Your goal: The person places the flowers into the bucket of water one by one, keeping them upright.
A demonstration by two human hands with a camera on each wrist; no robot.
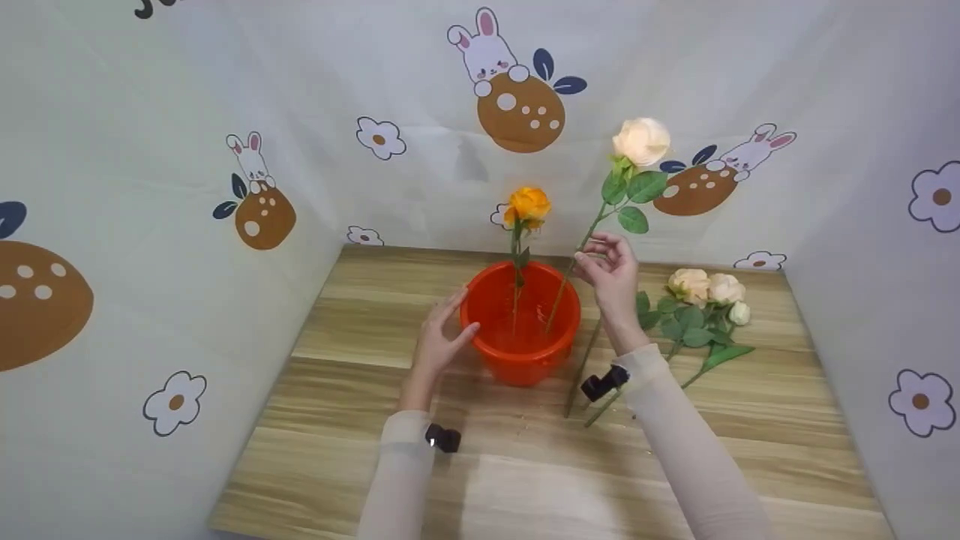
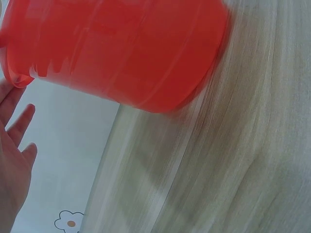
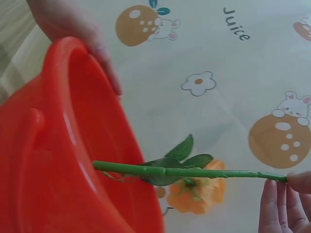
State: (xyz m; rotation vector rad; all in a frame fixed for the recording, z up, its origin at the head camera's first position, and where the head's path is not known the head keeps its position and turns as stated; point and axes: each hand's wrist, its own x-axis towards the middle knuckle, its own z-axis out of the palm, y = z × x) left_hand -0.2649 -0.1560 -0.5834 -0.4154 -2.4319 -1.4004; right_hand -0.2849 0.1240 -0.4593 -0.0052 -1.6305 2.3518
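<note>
My right hand [image 1: 611, 274] pinches the stem of a peach rose [image 1: 641, 142] between thumb and fingers. The bloom points up, and the lower end of its green stem [image 3: 194, 172] is at the mouth of a red bucket [image 1: 525, 367]. An orange rose [image 1: 529, 204] stands inside the bucket, its head above the rim. At the bucket's left side, my left hand [image 1: 439, 337] touches the rim with fingers extended and thumb spread. In the left wrist view, part of that hand [image 2: 12, 160] shows beside the bucket's rim.
More peach roses [image 1: 690, 286] with long stems lie to the right of the bucket, partly behind my right forearm. Everything stands on a wood-grain table [image 1: 337, 390]. A cloth backdrop [image 1: 420, 187] printed with rabbits and flowers rises behind and along both sides.
</note>
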